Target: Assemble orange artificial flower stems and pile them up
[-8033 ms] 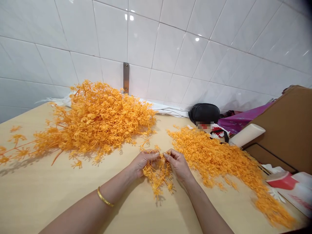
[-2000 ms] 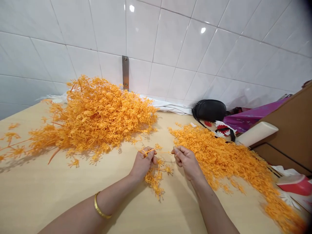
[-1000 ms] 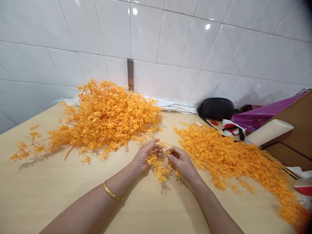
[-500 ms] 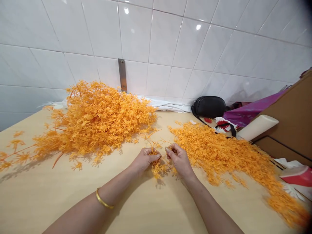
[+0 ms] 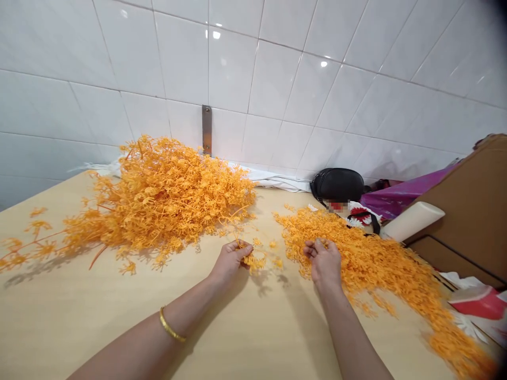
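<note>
My left hand [image 5: 231, 260] is closed on a small orange plastic sprig [image 5: 255, 259] that rests on the pale wooden table [image 5: 79, 322]. My right hand [image 5: 324, 259] has its fingers curled at the near edge of the pile of small orange pieces [image 5: 380, 269] on the right; what it pinches, if anything, is too small to name. A large heap of orange plastic branches [image 5: 158, 200] lies at the left rear, just beyond my left hand. A gold bangle [image 5: 171, 328] sits on my left wrist.
A white tiled wall [image 5: 277, 89] closes off the back, with a metal bracket [image 5: 206, 130] on it. A black pouch [image 5: 336, 184], purple cloth [image 5: 400, 190], a white roll [image 5: 412, 220] and a brown cardboard box [image 5: 471, 211] stand at the right. A red-and-white packet [image 5: 475, 301] lies beside the box.
My right hand has drawn away from the sprig and moved right to the edge of the small-piece pile. My left hand stays on the sprig, which looks smaller than before.
</note>
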{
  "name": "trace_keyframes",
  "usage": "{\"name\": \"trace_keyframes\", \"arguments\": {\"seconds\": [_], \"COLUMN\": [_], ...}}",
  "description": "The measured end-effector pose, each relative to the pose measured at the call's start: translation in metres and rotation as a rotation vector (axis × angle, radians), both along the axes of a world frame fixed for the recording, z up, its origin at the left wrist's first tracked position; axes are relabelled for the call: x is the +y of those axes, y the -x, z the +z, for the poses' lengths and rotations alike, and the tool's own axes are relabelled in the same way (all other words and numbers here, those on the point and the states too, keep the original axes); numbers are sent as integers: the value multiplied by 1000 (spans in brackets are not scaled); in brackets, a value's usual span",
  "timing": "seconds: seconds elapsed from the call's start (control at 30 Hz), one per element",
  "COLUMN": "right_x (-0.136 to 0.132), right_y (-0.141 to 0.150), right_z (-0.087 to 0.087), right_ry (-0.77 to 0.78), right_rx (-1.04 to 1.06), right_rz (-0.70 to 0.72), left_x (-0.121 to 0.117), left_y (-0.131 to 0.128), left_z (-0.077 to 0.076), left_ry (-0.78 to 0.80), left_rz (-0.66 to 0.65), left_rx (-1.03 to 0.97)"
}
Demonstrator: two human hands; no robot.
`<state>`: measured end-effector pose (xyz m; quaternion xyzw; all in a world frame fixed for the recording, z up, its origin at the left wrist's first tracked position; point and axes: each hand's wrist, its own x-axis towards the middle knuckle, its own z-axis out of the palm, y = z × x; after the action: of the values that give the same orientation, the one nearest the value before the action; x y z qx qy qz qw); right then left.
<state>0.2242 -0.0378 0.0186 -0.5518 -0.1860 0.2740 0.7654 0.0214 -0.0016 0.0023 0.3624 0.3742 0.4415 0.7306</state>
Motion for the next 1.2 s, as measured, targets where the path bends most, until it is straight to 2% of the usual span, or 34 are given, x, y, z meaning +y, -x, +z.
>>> {"name": "trace_keyframes", "arguments": {"seconds": [0.1, 0.27, 0.43, 0.57, 0.7, 0.77, 0.9, 1.0, 1.1, 1.2], "right_x": [-4, -8, -8, -5, -3, -3, -4, -4, -3, -2], "right_y": [9, 25, 40, 51, 53, 53, 57, 56, 35, 6], "right_z": [1, 4, -2, -10, -15, -14, -13, -12, -8, 0], "right_ry": [-35, 34, 127, 183, 166, 164, 147, 140, 113, 35], "right_rx": [-66, -100, -255, -336, -445, -542, -676, -694, -571, -285], "right_rz": [145, 329, 538, 615, 703, 670, 437, 296, 102, -131], "left_x": [1, 1, -2, -3, -3, -3, -7, -10, -9, -6], "left_y": [-1, -2, -3, -3, -1, -1, -4, -7, -7, -3], "left_z": [0, -1, 0, 2, 3, 5, 11, 11, 7, 4], "left_ry": [12, 1, -19, -27, -59, -52, -8, -1, -19, 4], "left_rz": [19, 57, 11, -34, -118, -162, -220, -223, -160, -68], "left_rx": [-42, -47, 8, 5, 27, 64, 141, 101, 83, 92]}}
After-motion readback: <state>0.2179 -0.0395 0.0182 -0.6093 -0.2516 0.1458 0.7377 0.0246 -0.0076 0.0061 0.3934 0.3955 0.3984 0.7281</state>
